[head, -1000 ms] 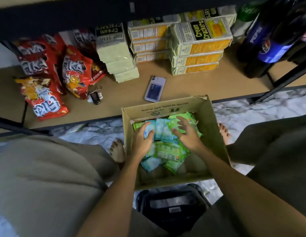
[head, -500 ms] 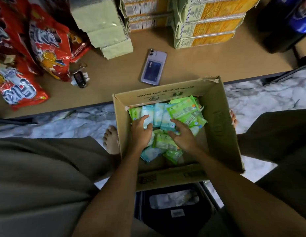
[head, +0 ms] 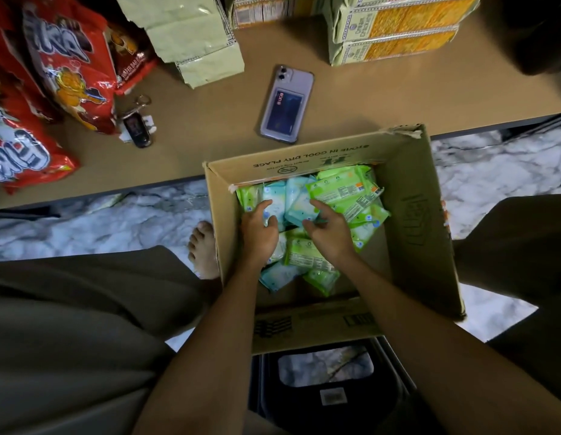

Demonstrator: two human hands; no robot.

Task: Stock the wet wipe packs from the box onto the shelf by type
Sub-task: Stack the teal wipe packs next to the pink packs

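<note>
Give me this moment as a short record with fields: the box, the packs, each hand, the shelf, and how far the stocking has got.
box: open cardboard box on the floor, against the shelf's front edge
packs: blue wet wipe packs and green wet wipe packs mixed inside the box
left hand: left hand in the box, fingers curled on a blue pack
right hand: right hand in the box, fingers curled over the packs; grip unclear
shelf: brown shelf holds a phone, keys, snack bags, cracker boxes
progress: no wipe packs on the shelf yet
</note>
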